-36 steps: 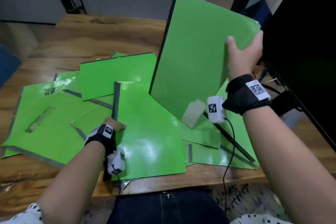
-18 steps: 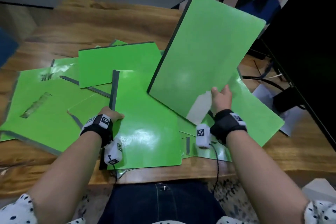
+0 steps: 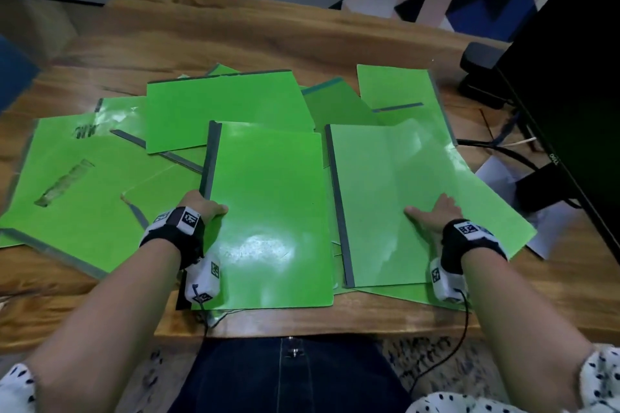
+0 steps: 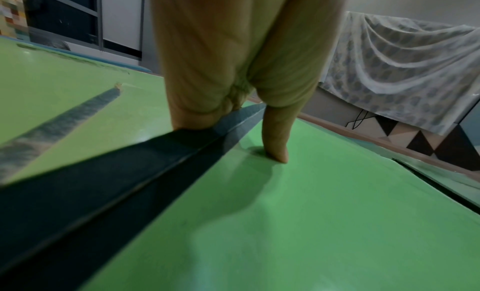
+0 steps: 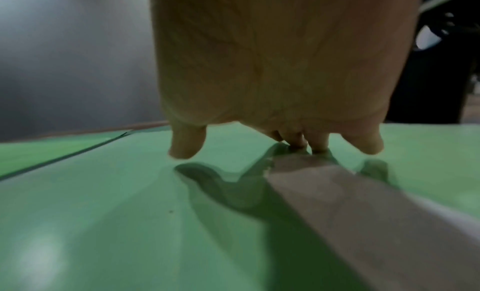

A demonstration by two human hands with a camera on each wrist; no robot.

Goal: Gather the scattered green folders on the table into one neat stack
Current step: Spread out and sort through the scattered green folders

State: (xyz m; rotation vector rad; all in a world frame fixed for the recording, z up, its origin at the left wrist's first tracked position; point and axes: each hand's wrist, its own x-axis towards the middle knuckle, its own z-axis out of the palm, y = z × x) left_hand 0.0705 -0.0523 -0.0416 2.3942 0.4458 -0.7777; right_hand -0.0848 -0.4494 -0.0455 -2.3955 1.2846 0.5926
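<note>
Several green folders lie scattered and overlapping on the wooden table [image 3: 235, 33]. My left hand [image 3: 203, 208] grips the dark spine of the middle folder [image 3: 271, 211] near the front edge. In the left wrist view its thumb [image 4: 275, 143] lies on the green cover [image 4: 311, 213] and the other fingers tuck under the spine. My right hand [image 3: 432, 214] rests on a paler folder [image 3: 392, 184] that lies flat to the right. Its fingertips [image 5: 298, 143] press on that cover [image 5: 130, 192]. More folders [image 3: 84, 204] spread to the left and behind.
A black monitor [image 3: 570, 84] stands at the right edge, with cables [image 3: 493, 144] and white papers [image 3: 500, 174] at its foot. Bare wood shows at the back of the table. The front table edge [image 3: 335, 322] is just before my lap.
My right hand has brought the raised folder down and laid it flat to the right of the middle folder, and now rests on top. The left hand has kept its hold.
</note>
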